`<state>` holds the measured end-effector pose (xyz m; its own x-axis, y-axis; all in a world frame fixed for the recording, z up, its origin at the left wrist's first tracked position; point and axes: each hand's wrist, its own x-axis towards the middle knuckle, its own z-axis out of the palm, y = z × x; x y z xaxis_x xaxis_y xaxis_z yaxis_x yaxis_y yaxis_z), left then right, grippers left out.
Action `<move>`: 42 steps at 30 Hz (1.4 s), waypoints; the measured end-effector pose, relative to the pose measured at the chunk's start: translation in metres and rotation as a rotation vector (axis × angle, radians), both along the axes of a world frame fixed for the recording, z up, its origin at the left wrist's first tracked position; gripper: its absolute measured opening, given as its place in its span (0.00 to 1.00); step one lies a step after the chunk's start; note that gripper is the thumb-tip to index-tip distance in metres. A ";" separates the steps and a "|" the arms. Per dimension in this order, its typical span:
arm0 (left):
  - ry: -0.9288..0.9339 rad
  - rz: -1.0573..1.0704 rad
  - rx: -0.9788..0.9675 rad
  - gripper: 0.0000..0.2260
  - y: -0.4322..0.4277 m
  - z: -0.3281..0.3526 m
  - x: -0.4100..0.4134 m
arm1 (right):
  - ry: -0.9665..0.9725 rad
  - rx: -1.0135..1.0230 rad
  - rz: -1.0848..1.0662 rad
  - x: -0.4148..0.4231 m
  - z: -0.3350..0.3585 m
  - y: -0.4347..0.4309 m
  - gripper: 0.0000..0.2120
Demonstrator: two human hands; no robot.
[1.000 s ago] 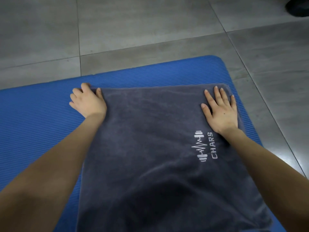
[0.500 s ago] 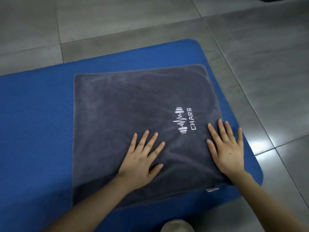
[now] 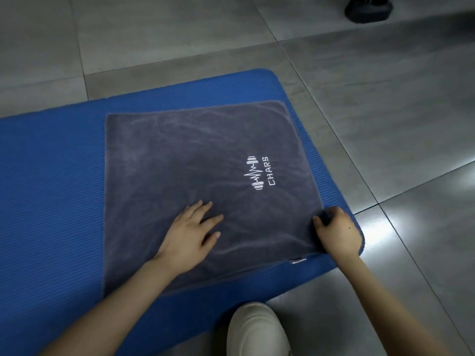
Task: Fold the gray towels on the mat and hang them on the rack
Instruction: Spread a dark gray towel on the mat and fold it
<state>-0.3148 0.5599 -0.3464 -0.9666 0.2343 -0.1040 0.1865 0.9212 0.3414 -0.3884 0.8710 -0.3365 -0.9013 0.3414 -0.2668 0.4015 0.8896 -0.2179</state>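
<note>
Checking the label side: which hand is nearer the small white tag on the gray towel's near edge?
Right. The right hand grips the gray towel just beside the small white tag; the left hand rests flat farther left.

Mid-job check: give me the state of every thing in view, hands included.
blue mat: spread flat on the tile floor.
gray towel: lies flat on the mat, logo up.
left hand: rests flat on the towel, fingers straight.
right hand: fingers curled round the towel's right edge.
white shoe: at the mat's near edge.
</note>
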 end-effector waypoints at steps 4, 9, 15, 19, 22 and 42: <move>0.035 0.261 0.215 0.19 -0.023 0.016 0.005 | -0.119 -0.184 -0.081 -0.009 0.009 0.003 0.10; -0.029 0.554 0.451 0.06 -0.044 0.036 0.009 | -0.011 -0.215 0.053 -0.019 0.042 -0.024 0.07; -0.239 1.087 0.943 0.08 -0.060 0.064 0.022 | 0.216 -0.414 0.438 -0.016 0.120 -0.138 0.09; -0.330 1.343 1.222 0.05 -0.078 0.082 0.038 | 0.110 -0.497 0.780 0.018 0.124 -0.228 0.11; -0.369 1.412 1.254 0.05 -0.091 0.082 0.048 | -0.112 -0.398 0.981 0.047 0.090 -0.274 0.12; -0.380 1.322 0.830 0.08 -0.079 0.034 0.057 | 0.228 0.027 0.830 -0.086 0.012 -0.389 0.20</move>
